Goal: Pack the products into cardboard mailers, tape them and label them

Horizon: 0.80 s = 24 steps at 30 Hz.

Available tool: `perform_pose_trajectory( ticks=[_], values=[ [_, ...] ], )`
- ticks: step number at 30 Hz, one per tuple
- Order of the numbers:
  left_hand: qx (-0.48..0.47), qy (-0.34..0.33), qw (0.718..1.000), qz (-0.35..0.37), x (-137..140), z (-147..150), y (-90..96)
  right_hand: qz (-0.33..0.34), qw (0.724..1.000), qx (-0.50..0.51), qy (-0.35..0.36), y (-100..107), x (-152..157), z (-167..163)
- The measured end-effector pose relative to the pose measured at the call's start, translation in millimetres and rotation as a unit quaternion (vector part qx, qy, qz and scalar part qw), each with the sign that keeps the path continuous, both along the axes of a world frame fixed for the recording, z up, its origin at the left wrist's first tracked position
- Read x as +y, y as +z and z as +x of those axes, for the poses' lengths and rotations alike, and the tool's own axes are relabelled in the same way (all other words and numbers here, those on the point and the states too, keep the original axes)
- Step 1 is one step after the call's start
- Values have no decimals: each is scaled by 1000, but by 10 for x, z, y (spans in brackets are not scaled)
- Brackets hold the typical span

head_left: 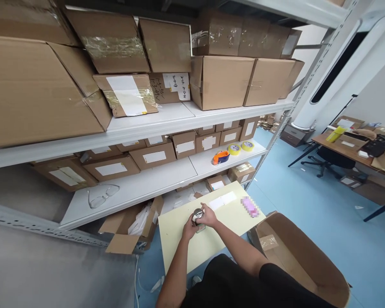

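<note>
Above the pale yellow table (pixel 173 239) I hold a small jar (pixel 198 212) with a shiny silver round top. My left hand (pixel 189 227) is closed round its left side, near a small white patch. From the right, my right hand (pixel 208 216) has its fingers on the jar at the top and side. Below the hands a greenish edge (pixel 200 229) shows; whether it belongs to the jar I cannot tell. A white paper strip (pixel 223 200) lies on the table beyond my right hand, and a blurred pink item (pixel 250 206) rests at the right end.
Shelves (pixel 179 117) with cardboard boxes (pixel 227 81) stand ahead. On the middle shelf are glasses (pixel 103 196), an orange and blue tape dispenser (pixel 220 158) and yellow tape rolls (pixel 234 149). Open cartons stand at the left (pixel 123 241) and right (pixel 301 256) of the table.
</note>
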<state>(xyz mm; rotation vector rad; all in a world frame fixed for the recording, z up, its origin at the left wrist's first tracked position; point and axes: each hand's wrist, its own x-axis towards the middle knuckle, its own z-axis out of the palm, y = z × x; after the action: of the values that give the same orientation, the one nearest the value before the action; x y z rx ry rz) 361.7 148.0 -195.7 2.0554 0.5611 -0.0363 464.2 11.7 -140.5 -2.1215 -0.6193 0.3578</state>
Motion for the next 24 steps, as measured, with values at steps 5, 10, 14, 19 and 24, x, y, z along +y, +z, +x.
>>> perform_pose_trajectory(
  ticks=[5,10,14,19,24],
  values=[
    [19,38,998,-40,-28,-4,12,118,992,26,-30,617,30,167],
    [-39,20,999,-10,-63,-12,84,246,965,76,-39,1066,-25,321],
    [-16,26,1000,7,-12,-25,224,293,949,106,-48,1196,-90,435],
    [-54,60,997,-15,81,-86,666,322,938,120,-56,1301,-205,573],
    [-161,109,980,-34,-89,92,1514,310,943,114,-52,1414,-218,644]
  ],
)
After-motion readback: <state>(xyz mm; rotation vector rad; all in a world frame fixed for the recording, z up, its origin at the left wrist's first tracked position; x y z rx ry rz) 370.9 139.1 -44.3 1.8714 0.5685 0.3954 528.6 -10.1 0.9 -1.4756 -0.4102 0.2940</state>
